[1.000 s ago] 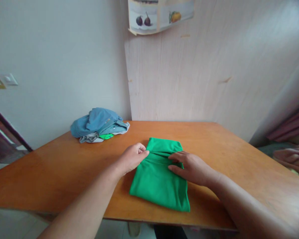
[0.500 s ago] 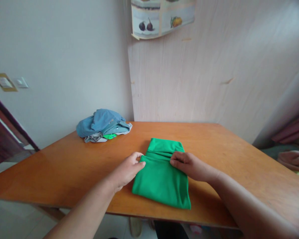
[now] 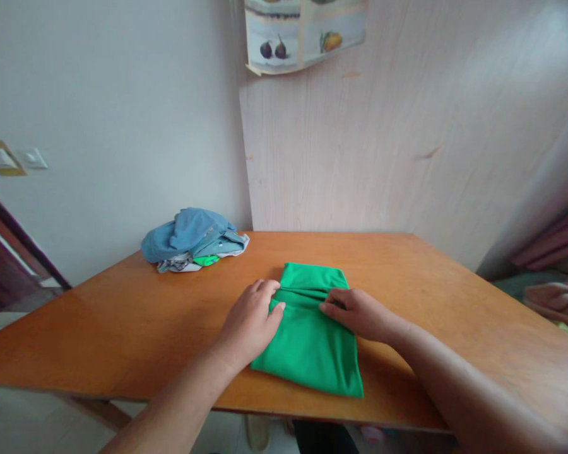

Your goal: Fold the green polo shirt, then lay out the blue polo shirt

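Observation:
A folded green cloth [image 3: 312, 353] lies on the orange wooden table [image 3: 123, 328], with a crease across its far third. My left hand [image 3: 252, 323] rests on the cloth's left edge, its fingers stretched out along the crease and the thumb lying on the fabric. My right hand [image 3: 360, 313] sits at the right end of the same crease, fingers curled and pinching the fold. Both forearms reach in from the near edge.
A heap of blue, grey and green clothes [image 3: 194, 238] lies at the table's far left by the wall. A fruit poster [image 3: 303, 31] hangs on the wooden panel behind. Reddish fabric [image 3: 556, 302] lies off the table to the right.
My left hand has gone from a pinch at the cloth's edge to lying flat across it. My right hand has stayed at the crease, shifting only slightly.

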The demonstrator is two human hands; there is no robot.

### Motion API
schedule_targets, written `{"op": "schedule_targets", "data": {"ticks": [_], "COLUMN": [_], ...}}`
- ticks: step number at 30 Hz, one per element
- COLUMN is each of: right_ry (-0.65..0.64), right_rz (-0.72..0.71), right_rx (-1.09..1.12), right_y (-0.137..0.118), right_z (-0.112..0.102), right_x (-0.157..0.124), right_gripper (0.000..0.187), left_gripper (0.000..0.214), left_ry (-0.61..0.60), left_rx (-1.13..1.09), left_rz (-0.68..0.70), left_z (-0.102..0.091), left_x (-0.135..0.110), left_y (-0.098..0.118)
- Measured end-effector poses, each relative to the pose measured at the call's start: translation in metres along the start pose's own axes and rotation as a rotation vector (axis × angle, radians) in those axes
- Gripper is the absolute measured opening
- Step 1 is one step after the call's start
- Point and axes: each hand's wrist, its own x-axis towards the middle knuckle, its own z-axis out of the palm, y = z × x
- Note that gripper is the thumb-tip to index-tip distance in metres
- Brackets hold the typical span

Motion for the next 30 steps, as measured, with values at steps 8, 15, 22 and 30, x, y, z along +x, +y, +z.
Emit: {"op": "schedule_targets", "data": {"ticks": [8,15,22,30], "right_ry": [0.151,-0.036,-0.026,-0.006], "right_rz": [-0.225,-0.127,-0.085,-0.038], "right_rx": [-0.053,-0.269,-0.288,-0.308], "right_y": [-0.036,-0.045,-0.036,-0.03], "right_z": [-0.014,0.024,0.025,0.019], "right_x": [-0.027,-0.06,-0.067,-0.076], "right_gripper": [0.044,0.063,0.063,0.065], "left_gripper": [0.048,0.068,0.071,0.079], "left_ry": [-0.34,-0.474,-0.458,-0.411], "left_rx": [0.032,0.097,0.094,0.106], "left_rz": [0.311,0.24,0.232,0.141], "left_z": [0.015,0.019,0.022,0.02], "left_x": [0.001,-0.009,-0.01,-0.013], "left_y": [0.014,0.011,0.007,0.003]}}
